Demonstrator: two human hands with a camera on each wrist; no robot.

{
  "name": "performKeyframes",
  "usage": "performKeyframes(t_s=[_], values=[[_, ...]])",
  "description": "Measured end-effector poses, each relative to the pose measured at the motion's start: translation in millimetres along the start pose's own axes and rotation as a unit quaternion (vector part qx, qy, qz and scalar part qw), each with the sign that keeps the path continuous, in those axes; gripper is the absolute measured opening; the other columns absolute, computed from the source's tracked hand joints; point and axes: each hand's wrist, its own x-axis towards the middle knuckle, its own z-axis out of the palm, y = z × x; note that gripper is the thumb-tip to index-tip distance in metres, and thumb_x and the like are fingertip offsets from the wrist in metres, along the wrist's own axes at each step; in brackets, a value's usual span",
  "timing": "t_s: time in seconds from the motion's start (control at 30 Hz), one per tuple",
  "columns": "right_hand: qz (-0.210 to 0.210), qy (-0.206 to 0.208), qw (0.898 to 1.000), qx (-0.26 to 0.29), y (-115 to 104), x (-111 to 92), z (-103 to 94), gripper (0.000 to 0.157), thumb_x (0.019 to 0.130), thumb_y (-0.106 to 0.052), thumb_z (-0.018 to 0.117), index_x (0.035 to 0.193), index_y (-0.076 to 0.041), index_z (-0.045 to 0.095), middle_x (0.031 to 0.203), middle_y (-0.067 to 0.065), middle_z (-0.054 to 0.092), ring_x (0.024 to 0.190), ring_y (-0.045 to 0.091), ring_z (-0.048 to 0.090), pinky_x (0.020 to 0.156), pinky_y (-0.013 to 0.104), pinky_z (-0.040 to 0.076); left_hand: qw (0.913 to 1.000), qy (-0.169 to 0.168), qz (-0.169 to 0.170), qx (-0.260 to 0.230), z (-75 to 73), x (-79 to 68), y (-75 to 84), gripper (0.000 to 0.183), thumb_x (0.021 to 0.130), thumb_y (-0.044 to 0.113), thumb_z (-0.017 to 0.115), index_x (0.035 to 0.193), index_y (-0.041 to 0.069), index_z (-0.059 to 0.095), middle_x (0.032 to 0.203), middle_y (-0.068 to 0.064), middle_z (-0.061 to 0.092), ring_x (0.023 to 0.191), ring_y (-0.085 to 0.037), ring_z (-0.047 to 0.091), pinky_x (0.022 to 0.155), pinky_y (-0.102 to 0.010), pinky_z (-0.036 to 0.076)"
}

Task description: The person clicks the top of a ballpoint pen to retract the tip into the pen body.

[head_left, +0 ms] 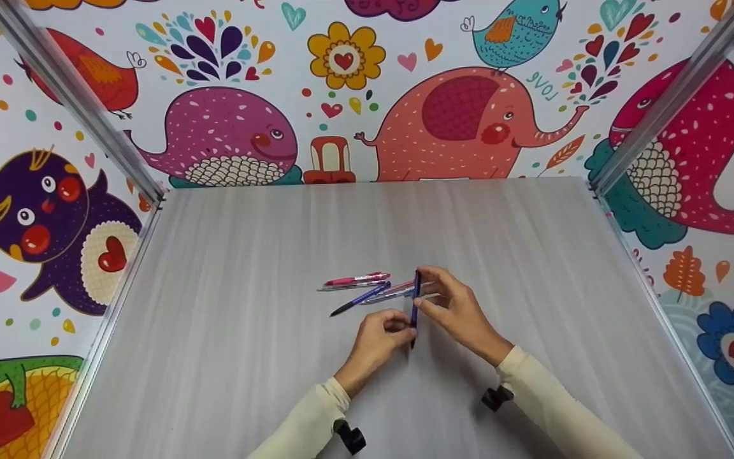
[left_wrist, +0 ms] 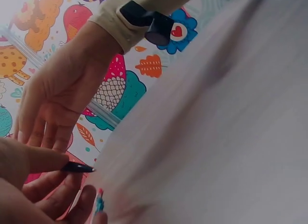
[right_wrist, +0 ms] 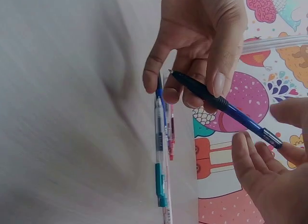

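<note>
Sleeves: both are pale; a black wrist device [head_left: 349, 437] sits at the left sleeve [head_left: 303, 421], another at the right sleeve [head_left: 558, 398].
Left hand [head_left: 376, 338]: it pinches the dark grip part close to the writing tip, probably for steadying the pen.
Held pen [head_left: 415, 299]: blue, raised between both hands, its tip toward the person; its small print cannot be read.
Right hand [head_left: 462, 312]: fingers rather straight, one touching the far end, maybe as second support.
Loose pens: a blue pen [head_left: 360, 299], a pink pen [head_left: 355, 280] and a teal-clipped pen [right_wrist: 160, 180] lie close together, perhaps for easy reach; barrel printing is too small.
Counter [head_left: 227, 255]: grey, streaked.
Wall: behind, above the elephant [head_left: 450, 153], reversed letters [head_left: 541, 87] seem to say LOVE.
</note>
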Motion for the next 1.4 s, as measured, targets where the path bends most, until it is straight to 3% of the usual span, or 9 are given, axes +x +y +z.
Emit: performKeyframes(t_s=[0.1, 0.33, 0.47, 0.83, 1.17, 1.4], values=[[0.013, -0.018, 1.000, 0.022, -5, 0, -2.4, 0.058, 0.101, -0.001, 0.078, 0.155, -0.006, 0.056, 0.138, 0.016, 0.068, 0.116, 0.035, 0.073, 0.095, 0.035, 0.062, 0.9983, -0.028, -0.019, -0.047, 0.6, -2.0, 6.7, 0.019, 0.092, 0.000, 0.082, 0.108, -0.005, 0.076, 0.096, -0.008, 0.078, 0.088, -0.014, 0.072, 0.078, -0.025, 0.056], [0.019, -0.032, 0.999, 0.032, -10, 0, -7.2, 0.062, 0.097, 0.007, 0.078, 0.154, -0.006, 0.057, 0.130, 0.016, 0.070, 0.109, 0.030, 0.074, 0.090, 0.030, 0.062, 0.9845, -0.070, -0.062, -0.148, 0.9, -7.2, 17.9, 0.021, 0.094, -0.002, 0.079, 0.114, -0.007, 0.074, 0.098, -0.007, 0.076, 0.088, -0.016, 0.072, 0.087, -0.042, 0.064], [0.022, -0.031, 0.999, 0.039, -11, 0, -9.0, 0.062, 0.097, 0.008, 0.078, 0.153, -0.005, 0.057, 0.128, 0.016, 0.070, 0.108, 0.029, 0.073, 0.089, 0.029, 0.062, 0.9780, -0.076, -0.073, -0.180, 1.3, -7.8, 21.0, 0.022, 0.095, -0.004, 0.077, 0.115, -0.010, 0.072, 0.098, -0.009, 0.075, 0.086, -0.017, 0.072, 0.083, -0.038, 0.065], [0.029, -0.032, 0.997, 0.060, -13, 0, -8.7, 0.059, 0.098, 0.005, 0.078, 0.152, -0.005, 0.056, 0.127, 0.016, 0.069, 0.108, 0.030, 0.072, 0.089, 0.029, 0.062, 0.9747, -0.072, -0.071, -0.199, 1.0, -8.0, 22.9, 0.019, 0.093, -0.010, 0.074, 0.112, -0.011, 0.072, 0.094, -0.005, 0.075, 0.085, -0.016, 0.073, 0.077, -0.030, 0.062], [0.028, -0.023, 0.998, 0.060, -9, -1, -5.1, 0.057, 0.098, 0.005, 0.079, 0.151, -0.002, 0.058, 0.123, 0.017, 0.071, 0.108, 0.030, 0.072, 0.089, 0.029, 0.060, 0.9773, -0.074, -0.064, -0.188, -2.4, -8.1, 24.4, 0.017, 0.091, -0.009, 0.077, 0.108, -0.010, 0.075, 0.091, -0.005, 0.074, 0.084, -0.017, 0.073, 0.081, -0.036, 0.065], [0.023, -0.012, 0.998, 0.062, -13, 1, -8.9, 0.057, 0.098, 0.003, 0.079, 0.151, -0.003, 0.056, 0.122, 0.017, 0.070, 0.108, 0.029, 0.071, 0.088, 0.028, 0.060, 0.9788, -0.075, -0.052, -0.183, -5.2, -4.7, 29.1, 0.017, 0.093, -0.009, 0.074, 0.109, -0.011, 0.075, 0.090, -0.005, 0.074, 0.083, -0.016, 0.072, 0.077, -0.031, 0.063]])
